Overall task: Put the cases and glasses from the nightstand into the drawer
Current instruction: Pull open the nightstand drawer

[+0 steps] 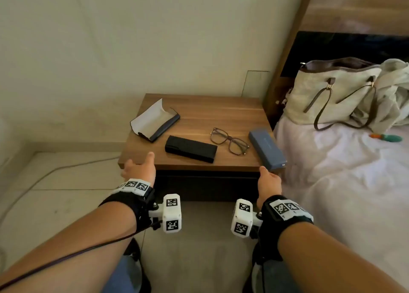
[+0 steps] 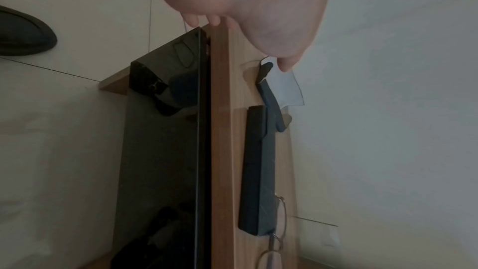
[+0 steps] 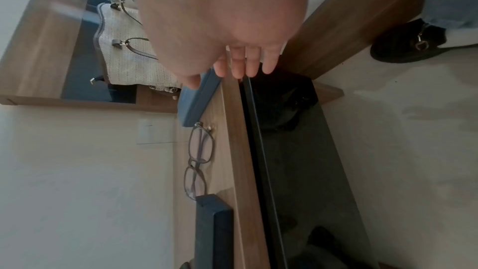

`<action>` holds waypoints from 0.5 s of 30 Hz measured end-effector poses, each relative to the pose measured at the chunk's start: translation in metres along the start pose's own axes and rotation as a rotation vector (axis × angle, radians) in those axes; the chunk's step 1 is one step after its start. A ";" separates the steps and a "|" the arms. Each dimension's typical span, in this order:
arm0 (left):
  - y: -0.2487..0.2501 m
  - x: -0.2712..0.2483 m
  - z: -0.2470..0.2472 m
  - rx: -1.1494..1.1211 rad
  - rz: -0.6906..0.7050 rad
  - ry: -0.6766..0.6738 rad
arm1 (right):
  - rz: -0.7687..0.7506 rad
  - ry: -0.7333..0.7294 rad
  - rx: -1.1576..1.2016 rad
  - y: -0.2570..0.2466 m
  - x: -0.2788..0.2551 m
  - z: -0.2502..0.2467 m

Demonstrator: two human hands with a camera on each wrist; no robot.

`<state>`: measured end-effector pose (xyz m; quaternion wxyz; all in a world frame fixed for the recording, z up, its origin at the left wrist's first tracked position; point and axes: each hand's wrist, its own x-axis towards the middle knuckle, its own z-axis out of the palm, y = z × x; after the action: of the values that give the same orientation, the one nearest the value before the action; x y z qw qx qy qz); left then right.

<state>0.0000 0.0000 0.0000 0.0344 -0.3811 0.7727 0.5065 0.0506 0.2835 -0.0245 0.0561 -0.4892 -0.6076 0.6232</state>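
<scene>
On the wooden nightstand lie an open case with white lining, a black case, brown-framed glasses and a blue case at the right edge. The dark glossy drawer front below looks closed. My left hand is at the front left corner. Its thumb lies on the top and its fingertips curl into the gap above the drawer front. My right hand is at the front right. Its fairly straight fingertips touch that gap, and the thumb is against the blue case.
A bed with a white sheet stands tight against the nightstand's right side, with a beige handbag on it. The wall is behind and a tiled floor with a cable lies to the left. My dark shoe is near the drawer.
</scene>
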 end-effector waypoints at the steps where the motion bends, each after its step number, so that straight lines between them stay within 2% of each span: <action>1: -0.001 0.002 0.000 0.017 -0.001 0.013 | -0.006 0.007 -0.024 0.000 0.002 0.001; 7: -0.016 0.035 0.017 0.034 -0.090 0.023 | 0.047 0.097 -0.106 0.008 0.029 0.010; 15: -0.024 0.060 0.027 0.071 -0.138 0.068 | 0.003 0.161 -0.142 0.013 0.050 0.021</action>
<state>-0.0367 -0.0160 -0.0577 0.0564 -0.4487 0.7629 0.4620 0.0174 0.2985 -0.0660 0.0689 -0.5413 -0.6429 0.5375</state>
